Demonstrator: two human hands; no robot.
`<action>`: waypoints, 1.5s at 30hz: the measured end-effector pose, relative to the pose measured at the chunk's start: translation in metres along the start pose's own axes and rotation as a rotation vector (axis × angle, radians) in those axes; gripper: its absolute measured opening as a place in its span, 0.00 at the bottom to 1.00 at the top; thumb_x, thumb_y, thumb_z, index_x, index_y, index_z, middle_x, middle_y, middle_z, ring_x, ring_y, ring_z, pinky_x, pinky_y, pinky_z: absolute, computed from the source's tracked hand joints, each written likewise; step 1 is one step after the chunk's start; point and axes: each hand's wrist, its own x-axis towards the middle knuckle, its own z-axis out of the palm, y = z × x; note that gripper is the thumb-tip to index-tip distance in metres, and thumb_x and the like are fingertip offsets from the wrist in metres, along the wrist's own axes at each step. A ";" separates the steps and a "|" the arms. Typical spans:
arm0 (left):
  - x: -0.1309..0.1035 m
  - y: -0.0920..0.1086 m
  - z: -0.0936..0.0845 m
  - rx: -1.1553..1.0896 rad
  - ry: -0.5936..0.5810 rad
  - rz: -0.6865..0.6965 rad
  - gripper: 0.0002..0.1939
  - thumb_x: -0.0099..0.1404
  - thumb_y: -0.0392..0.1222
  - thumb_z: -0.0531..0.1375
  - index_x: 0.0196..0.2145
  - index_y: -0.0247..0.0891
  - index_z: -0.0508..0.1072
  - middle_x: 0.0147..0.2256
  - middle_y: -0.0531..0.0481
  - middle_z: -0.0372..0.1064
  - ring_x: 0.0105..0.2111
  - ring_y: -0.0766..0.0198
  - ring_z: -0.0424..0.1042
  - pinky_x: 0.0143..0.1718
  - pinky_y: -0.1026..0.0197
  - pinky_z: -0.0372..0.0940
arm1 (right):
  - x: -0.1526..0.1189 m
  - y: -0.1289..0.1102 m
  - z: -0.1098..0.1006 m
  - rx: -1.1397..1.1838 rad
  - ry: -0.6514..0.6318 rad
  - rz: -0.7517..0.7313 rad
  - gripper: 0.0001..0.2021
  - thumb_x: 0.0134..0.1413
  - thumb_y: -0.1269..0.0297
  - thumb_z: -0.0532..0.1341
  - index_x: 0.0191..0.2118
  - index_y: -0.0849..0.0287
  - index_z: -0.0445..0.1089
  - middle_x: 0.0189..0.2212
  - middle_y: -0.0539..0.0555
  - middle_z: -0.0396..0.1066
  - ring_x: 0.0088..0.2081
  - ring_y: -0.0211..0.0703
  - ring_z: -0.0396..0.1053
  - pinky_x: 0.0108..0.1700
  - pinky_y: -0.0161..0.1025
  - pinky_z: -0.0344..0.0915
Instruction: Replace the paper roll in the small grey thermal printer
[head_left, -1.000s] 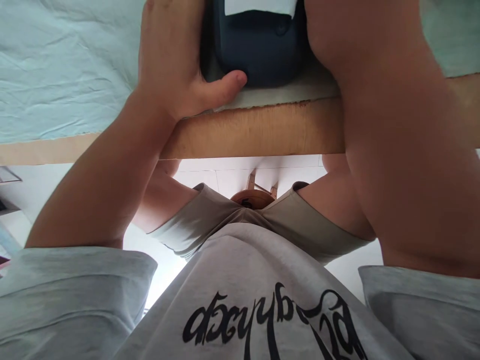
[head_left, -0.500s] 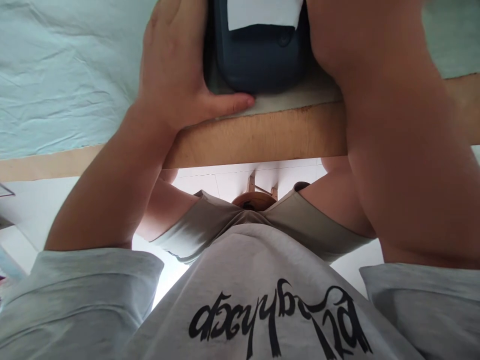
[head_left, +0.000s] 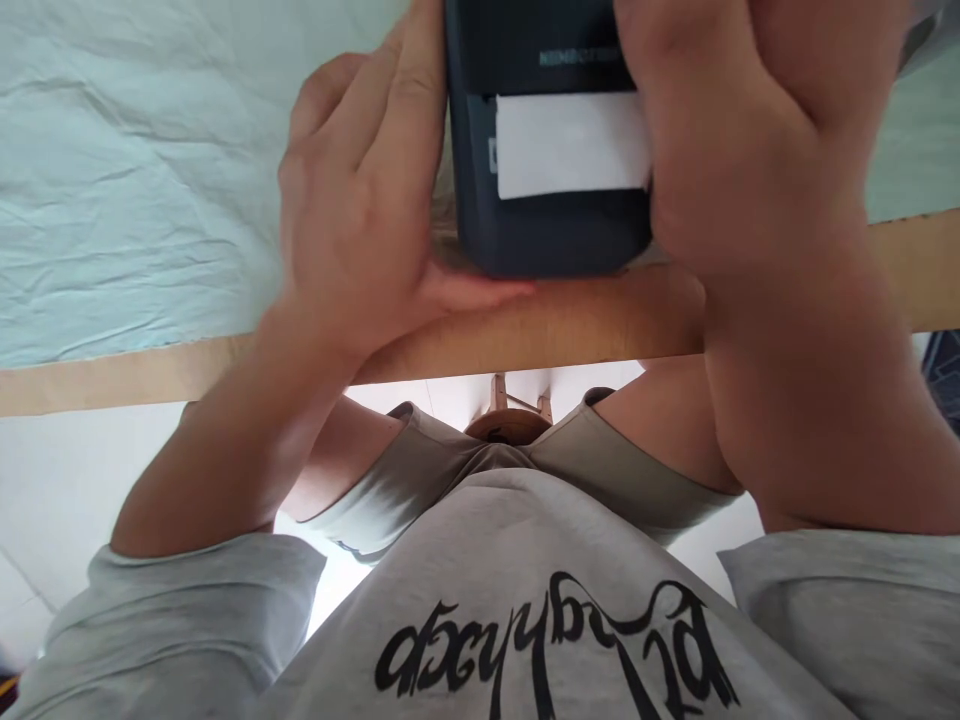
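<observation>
A dark blue label printer [head_left: 555,235] with pale lettering is at the top centre, close to the table's front edge; its far end is out of view. A blank white label [head_left: 571,145] lies across its top face. My left hand [head_left: 360,180] holds the printer's left side, fingers pointing away and thumb stretched along the near end. My right hand [head_left: 720,140] is closed against the right side, at the label's right end. Its fingertips are hidden, so whether it also touches the label I cannot tell.
A wrinkled pale green cloth [head_left: 135,180] covers the table, whose wooden front edge [head_left: 525,330] runs across the view. Below are my lap, a round wooden stool [head_left: 510,425] and a light tiled floor. A greyish object [head_left: 926,40] shows partly at the upper right.
The printer and both hands appear lower in view, nearer to me, and more of the printer's top shows. The table edge has also shifted down in view.
</observation>
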 end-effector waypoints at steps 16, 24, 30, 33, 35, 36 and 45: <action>-0.037 0.042 0.025 -0.203 0.097 -0.051 0.60 0.69 0.74 0.57 0.75 0.31 0.30 0.71 0.27 0.55 0.69 0.42 0.65 0.70 0.47 0.59 | -0.037 0.016 -0.004 0.013 -0.208 -0.137 0.19 0.71 0.57 0.52 0.60 0.57 0.67 0.57 0.57 0.74 0.59 0.47 0.71 0.63 0.50 0.69; -0.039 0.042 0.023 -0.129 0.147 -0.017 0.58 0.71 0.76 0.51 0.74 0.23 0.36 0.68 0.23 0.60 0.70 0.44 0.64 0.69 0.49 0.60 | -0.039 0.020 -0.009 -0.031 -0.252 -0.133 0.23 0.71 0.47 0.49 0.67 0.37 0.61 0.63 0.48 0.69 0.69 0.52 0.65 0.70 0.59 0.66; -0.038 0.043 0.023 -0.154 0.103 -0.057 0.58 0.71 0.77 0.50 0.75 0.29 0.30 0.70 0.27 0.58 0.70 0.44 0.63 0.70 0.47 0.60 | -0.041 0.024 -0.010 0.009 -0.242 -0.099 0.23 0.70 0.44 0.51 0.67 0.28 0.61 0.63 0.43 0.70 0.69 0.53 0.65 0.71 0.57 0.65; -0.039 0.042 0.023 -0.164 0.079 -0.055 0.58 0.71 0.78 0.48 0.75 0.28 0.31 0.70 0.26 0.58 0.70 0.43 0.64 0.69 0.46 0.60 | -0.041 0.025 -0.011 0.028 -0.247 -0.143 0.23 0.70 0.51 0.53 0.68 0.32 0.61 0.63 0.45 0.70 0.69 0.52 0.65 0.72 0.56 0.65; -0.040 0.042 0.023 -0.171 0.065 -0.066 0.58 0.71 0.78 0.48 0.75 0.26 0.34 0.69 0.26 0.59 0.69 0.43 0.65 0.69 0.46 0.60 | -0.041 0.025 -0.012 0.034 -0.251 -0.173 0.25 0.69 0.55 0.53 0.69 0.37 0.61 0.63 0.49 0.70 0.70 0.53 0.64 0.72 0.56 0.64; -0.040 0.042 0.023 -0.174 0.067 -0.070 0.58 0.71 0.78 0.48 0.75 0.26 0.36 0.69 0.25 0.59 0.69 0.43 0.65 0.69 0.46 0.60 | -0.041 0.025 -0.013 0.031 -0.253 -0.180 0.25 0.69 0.56 0.54 0.70 0.39 0.61 0.63 0.50 0.70 0.70 0.53 0.64 0.72 0.56 0.64; -0.039 0.045 0.023 -0.155 0.156 -0.073 0.57 0.70 0.77 0.51 0.72 0.20 0.47 0.67 0.23 0.63 0.67 0.42 0.67 0.69 0.48 0.60 | -0.042 0.026 -0.014 -0.010 -0.262 -0.174 0.25 0.69 0.55 0.52 0.69 0.35 0.59 0.64 0.49 0.69 0.70 0.50 0.64 0.72 0.56 0.65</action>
